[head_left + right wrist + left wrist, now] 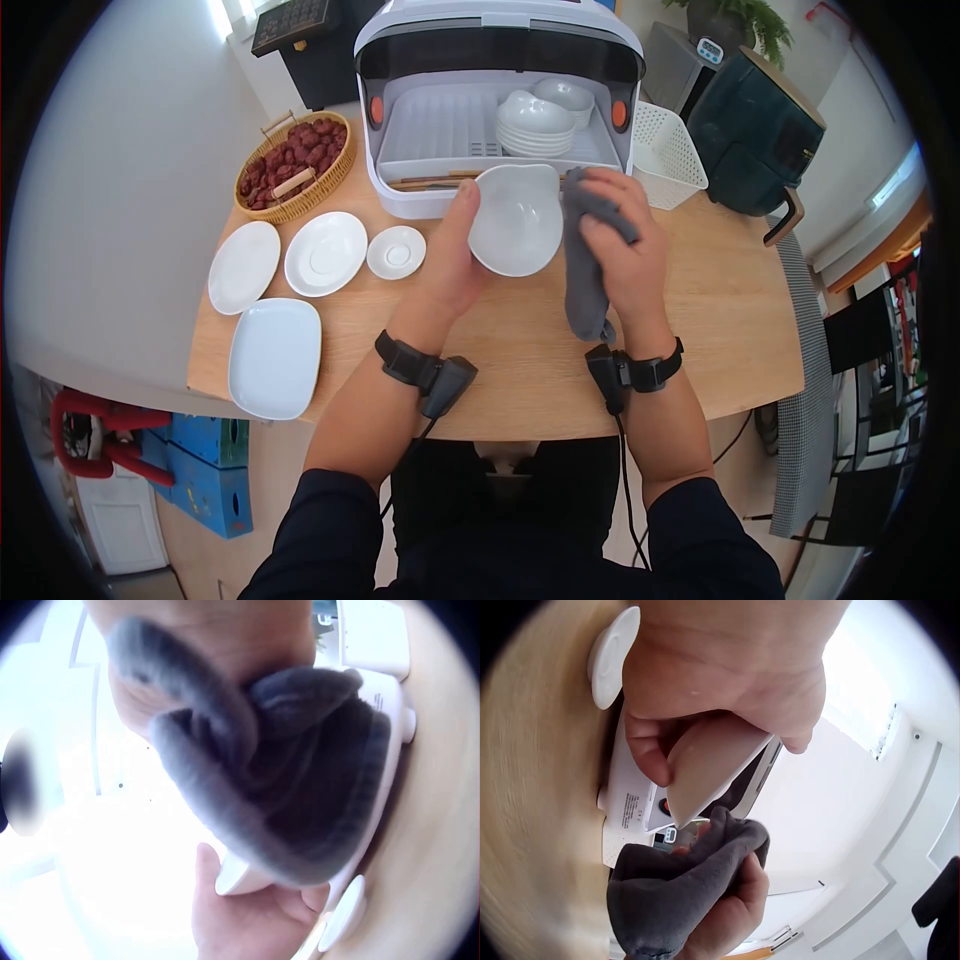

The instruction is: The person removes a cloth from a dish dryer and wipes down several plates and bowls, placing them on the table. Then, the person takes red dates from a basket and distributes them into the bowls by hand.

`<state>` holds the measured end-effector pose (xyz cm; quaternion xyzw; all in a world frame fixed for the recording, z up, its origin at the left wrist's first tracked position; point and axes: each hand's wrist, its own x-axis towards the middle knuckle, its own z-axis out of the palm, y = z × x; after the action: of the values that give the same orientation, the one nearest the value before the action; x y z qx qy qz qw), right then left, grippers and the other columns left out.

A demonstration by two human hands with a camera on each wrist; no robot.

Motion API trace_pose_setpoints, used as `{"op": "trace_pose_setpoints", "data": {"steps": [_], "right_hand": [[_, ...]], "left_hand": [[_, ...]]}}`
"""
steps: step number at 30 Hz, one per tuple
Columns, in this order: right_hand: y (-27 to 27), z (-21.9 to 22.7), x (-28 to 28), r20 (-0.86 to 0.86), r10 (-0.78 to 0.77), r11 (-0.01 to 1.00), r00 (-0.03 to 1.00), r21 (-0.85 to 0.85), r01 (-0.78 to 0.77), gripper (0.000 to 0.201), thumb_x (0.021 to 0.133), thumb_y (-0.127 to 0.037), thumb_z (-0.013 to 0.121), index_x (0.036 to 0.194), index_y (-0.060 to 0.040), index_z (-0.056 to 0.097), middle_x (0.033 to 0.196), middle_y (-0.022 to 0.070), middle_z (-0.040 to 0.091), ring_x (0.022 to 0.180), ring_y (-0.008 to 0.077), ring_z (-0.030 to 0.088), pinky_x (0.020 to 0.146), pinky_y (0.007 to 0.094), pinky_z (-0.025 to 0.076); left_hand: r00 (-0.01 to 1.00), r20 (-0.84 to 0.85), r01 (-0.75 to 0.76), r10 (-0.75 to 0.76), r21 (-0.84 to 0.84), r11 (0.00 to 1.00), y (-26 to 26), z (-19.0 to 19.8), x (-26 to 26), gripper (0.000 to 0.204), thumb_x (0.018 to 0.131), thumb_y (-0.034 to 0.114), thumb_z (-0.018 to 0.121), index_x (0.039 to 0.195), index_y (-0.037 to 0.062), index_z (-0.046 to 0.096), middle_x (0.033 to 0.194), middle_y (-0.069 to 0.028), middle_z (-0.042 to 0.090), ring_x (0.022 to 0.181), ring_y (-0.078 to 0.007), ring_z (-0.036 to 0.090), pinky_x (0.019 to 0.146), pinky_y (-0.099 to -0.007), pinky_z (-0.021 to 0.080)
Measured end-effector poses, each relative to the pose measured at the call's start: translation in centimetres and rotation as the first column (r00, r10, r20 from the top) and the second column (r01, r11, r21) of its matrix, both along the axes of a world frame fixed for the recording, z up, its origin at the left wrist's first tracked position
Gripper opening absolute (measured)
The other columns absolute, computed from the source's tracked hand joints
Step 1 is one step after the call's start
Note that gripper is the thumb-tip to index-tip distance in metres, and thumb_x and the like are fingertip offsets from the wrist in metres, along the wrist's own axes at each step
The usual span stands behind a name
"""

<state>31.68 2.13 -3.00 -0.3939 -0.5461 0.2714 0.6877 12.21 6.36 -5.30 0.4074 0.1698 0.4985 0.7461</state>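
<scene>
Black wristbands (405, 362) carry chunky black cameras (448, 387); behind the wristbands sit dark navy sleeves (325, 530), black cables (628, 480) trailing.

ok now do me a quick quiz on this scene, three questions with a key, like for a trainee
1. Multiple choice: what does the right hand grip?
a) a wooden spoon
b) a gray cloth
c) a white saucer

2. True or false: the rounded square plate lies nearer the person than the wicker basket.

3. Fill in the missing word: the left hand holds a white ____ in front of the dish cabinet.

Key: 1 b; 2 true; 3 bowl
</scene>
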Motion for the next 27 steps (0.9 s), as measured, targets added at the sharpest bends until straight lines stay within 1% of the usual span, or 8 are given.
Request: {"op": "trace_pose_setpoints", "data": {"steps": [3, 9, 12, 15, 16, 18, 20, 27], "right_hand": [[-0.3, -0.6, -1.4, 0.608, -0.278, 0.935, 0.743, 0.348, 0.065, 0.035, 0.069, 0.004, 0.071, 0.102, -0.0068, 0.078, 0.112, 0.0097, 0.073, 0.104, 0.0302, 0.067, 0.087, 0.0372, 0.056], [-1.0, -1.1, -2.1, 0.78, -0.119, 0.984, 0.614, 0.176, -0.033, 0.029, 0.073, 0.0, 0.071, 0.1, -0.0084, 0.078, 0.095, 0.0062, 0.075, 0.087, 0.0242, 0.068, 0.078, 0.0325, 0.056], [-2.1, 0.7, -0.9, 0.357, 0.459, 0.875, 0.813, -0.342, -0.343, 0.022, 0.08, -0.003, 0.071, 0.1, -0.0068, 0.077, 0.087, 0.0063, 0.073, 0.086, 0.0214, 0.069, 0.075, 0.0284, 0.054], [-2.0, 1.0, -0.4, -0.112, 0.345, 0.869, 0.932, -0.337, -0.362, 0.02, 0.083, -0.003, 0.072, 0.103, -0.0035, 0.075, 0.092, 0.007, 0.072, 0.088, 0.0202, 0.069, 0.075, 0.0288, 0.053], [-1.5, 0.8, -0.7, -0.108, 0.353, 0.867, 0.93, -0.336, -0.368, 0.02, 0.083, -0.003, 0.072, 0.103, -0.0035, 0.075, 0.092, 0.007, 0.072, 0.088, 0.0202, 0.069, 0.075, 0.0288, 0.053], [-0.4, -0.4, -1.9, 0.354, -0.222, 0.969, 0.909, 0.185, 0.165, 0.024, 0.081, 0.001, 0.073, 0.106, -0.0006, 0.073, 0.101, 0.0101, 0.072, 0.09, 0.0252, 0.07, 0.077, 0.0326, 0.054], [-0.6, -0.7, -2.3, 0.455, -0.278, 0.951, 0.846, 0.256, 0.175, 0.026, 0.08, 0.004, 0.074, 0.106, 0.0007, 0.072, 0.108, 0.0115, 0.07, 0.092, 0.029, 0.07, 0.08, 0.0348, 0.055], [-1.4, -0.1, -1.8, 0.399, 0.386, 0.921, 0.832, -0.123, -0.369, 0.024, 0.075, 0.004, 0.07, 0.099, 0.0007, 0.072, 0.099, 0.0108, 0.071, 0.091, 0.0286, 0.07, 0.08, 0.0346, 0.055]], "left_hand": [[0.998, -0.059, 0.009, -0.006, 0.064, 0.998, -0.2, -1.0, 0.8, 0.064, 0.108, 0.055, 0.045, 0.145, 0.0039, 0.051, 0.137, -0.0099, 0.062, 0.125, -0.0198, 0.06, 0.106, -0.0371, 0.05], [0.982, -0.135, -0.079, 0.132, 0.341, 0.937, -0.3, -1.3, 1.1, 0.072, 0.104, 0.06, 0.052, 0.143, 0.0004, 0.052, 0.131, -0.0094, 0.063, 0.119, -0.017, 0.06, 0.102, -0.0325, 0.049], [0.99, -0.116, -0.044, 0.077, 0.268, 0.962, -0.3, -1.2, 0.7, 0.076, 0.103, 0.064, 0.05, 0.145, 0.0005, 0.051, 0.132, -0.0105, 0.063, 0.122, -0.0181, 0.06, 0.104, -0.0324, 0.049], [0.999, -0.029, -0.028, 0.034, 0.197, 0.98, -0.2, -0.7, 0.9, 0.078, 0.103, 0.067, 0.048, 0.146, 0.0009, 0.05, 0.132, -0.0113, 0.064, 0.124, -0.019, 0.059, 0.104, -0.033, 0.049], [0.999, -0.032, 0.004, 0.002, 0.204, 0.979, -0.3, -0.4, 0.8, 0.078, 0.103, 0.066, 0.048, 0.146, 0.0013, 0.05, 0.132, -0.0107, 0.063, 0.123, -0.0189, 0.059, 0.105, -0.033, 0.048], [0.999, -0.038, 0.04, -0.033, 0.203, 0.978, -0.6, -0.7, 1.0, 0.077, 0.104, 0.066, 0.048, 0.146, 0.0017, 0.05, 0.133, -0.0101, 0.063, 0.123, -0.0188, 0.059, 0.105, -0.033, 0.048], [0.993, -0.114, -0.019, 0.043, 0.205, 0.979, -0.7, -1.6, 1.7, 0.074, 0.104, 0.063, 0.049, 0.146, 0.0022, 0.051, 0.132, -0.009, 0.062, 0.121, -0.0175, 0.059, 0.105, -0.0322, 0.047], [0.992, -0.109, -0.04, 0.058, 0.154, 0.987, -0.6, -1.3, 1.0, 0.069, 0.106, 0.058, 0.05, 0.143, -0.0008, 0.052, 0.128, -0.0094, 0.064, 0.118, -0.0169, 0.061, 0.103, -0.0314, 0.048]]}}
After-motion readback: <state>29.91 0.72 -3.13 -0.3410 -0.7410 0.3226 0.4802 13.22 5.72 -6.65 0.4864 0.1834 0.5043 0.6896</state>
